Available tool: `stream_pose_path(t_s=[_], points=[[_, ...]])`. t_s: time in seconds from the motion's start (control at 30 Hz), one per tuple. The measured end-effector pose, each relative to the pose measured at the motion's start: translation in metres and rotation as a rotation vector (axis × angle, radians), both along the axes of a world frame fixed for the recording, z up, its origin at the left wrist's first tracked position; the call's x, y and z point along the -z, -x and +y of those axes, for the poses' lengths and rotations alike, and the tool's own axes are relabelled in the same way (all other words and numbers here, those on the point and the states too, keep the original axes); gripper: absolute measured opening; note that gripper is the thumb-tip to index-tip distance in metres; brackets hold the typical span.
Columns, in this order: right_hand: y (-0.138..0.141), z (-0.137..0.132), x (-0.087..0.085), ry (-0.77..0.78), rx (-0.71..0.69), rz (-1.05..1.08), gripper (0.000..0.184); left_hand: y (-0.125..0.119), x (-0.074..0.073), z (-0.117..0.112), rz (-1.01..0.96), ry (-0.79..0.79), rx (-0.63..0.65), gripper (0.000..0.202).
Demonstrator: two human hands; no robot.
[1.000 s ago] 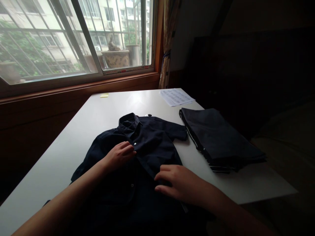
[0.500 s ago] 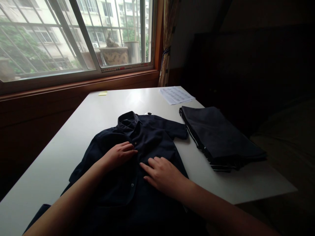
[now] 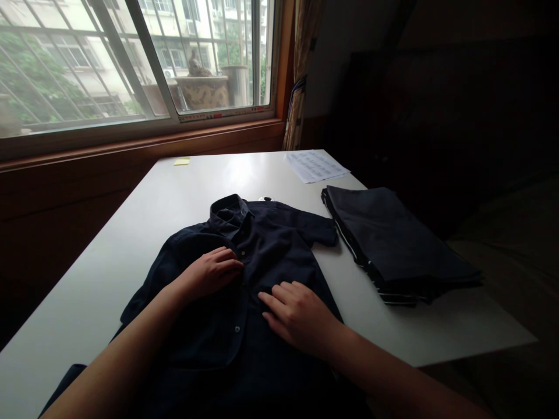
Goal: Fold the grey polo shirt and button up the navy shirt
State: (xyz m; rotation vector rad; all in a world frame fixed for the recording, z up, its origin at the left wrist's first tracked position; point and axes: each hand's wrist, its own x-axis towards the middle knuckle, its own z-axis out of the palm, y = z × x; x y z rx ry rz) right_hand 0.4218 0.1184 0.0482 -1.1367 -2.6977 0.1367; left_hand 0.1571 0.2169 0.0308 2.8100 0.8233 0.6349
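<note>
Shirt [image 3: 279,250] stretches lengthwise away, collar [image 3: 243,214] past half-curled left fingers [image 3: 227,265] and right fingers [image 3: 272,302], hold unclear; table [image 3: 113,256] beneath, window [image 3: 172,119] beyond.

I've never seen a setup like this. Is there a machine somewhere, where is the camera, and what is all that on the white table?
There is no machine at work here, only a person using two bare hands. All the pictures come from one camera worn on that person's head, looking forward and down.

The left hand rests on a dark short-sleeved shirt near a small button. The right hand is lower on the shirt's front. Whether either one pinches the fabric is too dark to tell.

The shirt lies spread on the white table. To its right is a stack of dark cloth; farther back are printed papers and a yellow note.
</note>
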Motion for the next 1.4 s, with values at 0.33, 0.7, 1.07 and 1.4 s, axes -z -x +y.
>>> stream_pose_path(t_s=[0.33,0.7,1.07,1.4], points=[[-0.001,0.005,-0.005,0.030,0.078,0.034,0.009,0.000,-0.006,-0.002,-0.038,0.047,0.019,0.025],[-0.002,0.006,-0.024,-0.148,-0.002,0.062,0.015,-0.011,-0.007,-0.015,-0.060,-0.134,0.044,0.035],[0.000,-0.011,-0.020,-0.299,-0.085,0.029,0.023,-0.014,-0.001,-0.022,-0.201,-0.221,0.036,0.004],[-0.012,-0.023,-0.013,-0.239,-0.057,0.149,0.023,-0.007,-0.002,-0.025,-0.300,-0.212,0.046,0.014]])
